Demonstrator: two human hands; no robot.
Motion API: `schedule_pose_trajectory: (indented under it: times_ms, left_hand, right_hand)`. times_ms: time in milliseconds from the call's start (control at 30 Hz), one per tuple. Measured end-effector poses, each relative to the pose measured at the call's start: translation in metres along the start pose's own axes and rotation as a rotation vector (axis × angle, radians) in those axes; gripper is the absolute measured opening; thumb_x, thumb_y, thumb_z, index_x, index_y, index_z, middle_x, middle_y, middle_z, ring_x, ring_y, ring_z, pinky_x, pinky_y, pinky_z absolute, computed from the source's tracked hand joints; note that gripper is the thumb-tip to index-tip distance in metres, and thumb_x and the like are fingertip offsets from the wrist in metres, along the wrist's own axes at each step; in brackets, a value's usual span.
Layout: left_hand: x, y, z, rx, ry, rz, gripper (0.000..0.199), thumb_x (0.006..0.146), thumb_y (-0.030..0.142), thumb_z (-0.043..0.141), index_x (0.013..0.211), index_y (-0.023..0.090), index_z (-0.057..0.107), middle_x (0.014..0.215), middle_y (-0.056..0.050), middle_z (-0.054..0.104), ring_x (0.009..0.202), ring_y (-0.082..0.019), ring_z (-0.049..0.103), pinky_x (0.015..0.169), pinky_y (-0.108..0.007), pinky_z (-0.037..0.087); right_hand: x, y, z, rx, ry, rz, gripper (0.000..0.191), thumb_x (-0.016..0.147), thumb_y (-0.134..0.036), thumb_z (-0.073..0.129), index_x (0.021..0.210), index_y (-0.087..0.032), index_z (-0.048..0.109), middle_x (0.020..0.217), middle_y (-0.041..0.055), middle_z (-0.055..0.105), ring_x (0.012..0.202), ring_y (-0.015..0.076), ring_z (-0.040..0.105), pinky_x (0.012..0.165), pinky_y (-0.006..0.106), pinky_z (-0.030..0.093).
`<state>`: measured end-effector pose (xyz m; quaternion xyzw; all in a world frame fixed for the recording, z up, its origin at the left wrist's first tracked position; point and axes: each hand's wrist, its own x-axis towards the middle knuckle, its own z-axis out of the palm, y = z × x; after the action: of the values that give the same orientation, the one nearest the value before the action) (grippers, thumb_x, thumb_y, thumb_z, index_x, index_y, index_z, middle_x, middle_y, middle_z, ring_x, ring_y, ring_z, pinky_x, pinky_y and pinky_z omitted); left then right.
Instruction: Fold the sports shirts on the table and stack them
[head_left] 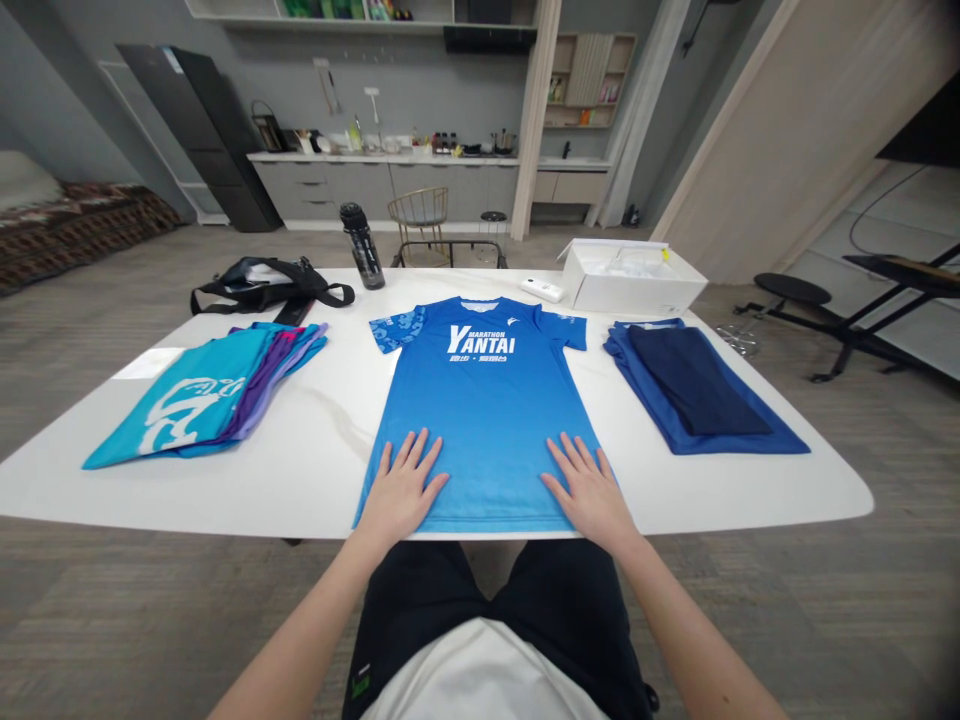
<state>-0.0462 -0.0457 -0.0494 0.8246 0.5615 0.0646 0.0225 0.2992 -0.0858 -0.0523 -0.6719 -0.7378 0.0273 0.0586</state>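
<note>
A blue T-shirt (491, 410) with white "Marathon Yantai" lettering lies spread flat on the white table (330, 480), its collar toward the far side and its hem along the near edge. My left hand (401, 485) rests palm down on the shirt's lower left side, fingers spread. On the lower right side my right hand (589, 490) also lies flat with its fingers apart. Neither hand grips the fabric. The sleeves stretch out to both sides.
To the left sits a stack of folded teal and purple shirts (191, 400); folded navy and blue garments (697, 385) lie right. Farther back are a black bag (262, 285), a dark bottle (364, 250), a small white device (543, 290) and a white box (630, 280).
</note>
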Motion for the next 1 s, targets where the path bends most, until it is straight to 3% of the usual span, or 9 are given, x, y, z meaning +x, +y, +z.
schedule_pose_trajectory:
  times_ms: [267,433,567,733,867,1000]
  left_hand:
    - [0.006,0.000,-0.003,0.004,0.037,0.002,0.064,0.103,0.059,0.031,0.161,0.034,0.027,0.168,-0.002,0.022,0.155,-0.028,0.022,0.125,-0.057,0.018]
    - [0.007,-0.004,0.003,0.011,0.012,-0.028,0.065,0.102,0.061,0.030,0.160,0.031,0.031,0.166,-0.004,0.028,0.154,-0.029,0.026,0.124,-0.058,0.020]
    - [0.014,-0.014,-0.007,-0.017,0.026,-0.015,0.063,0.104,0.058,0.028,0.161,0.032,0.026,0.167,-0.004,0.025,0.154,-0.027,0.025,0.124,-0.056,0.022]
    - [0.059,-0.020,-0.022,-0.037,0.049,0.009,0.063,0.104,0.057,0.026,0.161,0.029,0.028,0.169,-0.005,0.020,0.155,-0.028,0.021,0.123,-0.055,0.022]
    - [0.097,-0.014,-0.006,-0.034,0.028,0.037,0.061,0.104,0.056,0.028,0.159,0.029,0.034,0.167,-0.007,0.025,0.154,-0.028,0.023,0.123,-0.054,0.022]
    - [0.108,-0.017,0.012,-0.048,0.006,0.028,0.061,0.104,0.056,0.028,0.158,0.029,0.034,0.166,-0.008,0.028,0.153,-0.028,0.027,0.123,-0.056,0.022]
  right_hand:
    - [0.018,0.006,-0.001,0.085,0.023,-0.037,0.070,0.102,-0.064,0.030,0.159,-0.025,0.034,0.167,0.0055,0.026,0.154,0.0293,0.022,0.124,0.054,0.022]
    - [0.023,0.007,0.002,0.094,-0.027,-0.073,0.069,0.102,-0.065,0.030,0.159,-0.026,0.034,0.166,0.0059,0.029,0.154,0.0287,0.022,0.125,0.055,0.018]
    - [0.026,0.008,-0.001,0.120,0.000,-0.062,0.069,0.102,-0.064,0.030,0.158,-0.024,0.038,0.166,0.0064,0.029,0.154,0.0284,0.023,0.124,0.053,0.023]
    - [0.074,0.004,-0.011,0.170,0.013,-0.105,0.072,0.103,-0.064,0.026,0.159,-0.020,0.036,0.167,0.0092,0.025,0.155,0.0276,0.019,0.124,0.050,0.024]
    - [0.123,-0.006,-0.012,0.141,-0.004,-0.086,0.071,0.103,-0.064,0.022,0.160,-0.022,0.033,0.168,0.0078,0.021,0.156,0.0286,0.014,0.124,0.055,0.018]
    - [0.145,-0.003,-0.001,0.090,-0.060,-0.006,0.071,0.103,-0.066,0.021,0.160,-0.025,0.032,0.167,0.0075,0.024,0.155,0.0306,0.016,0.123,0.060,0.013]
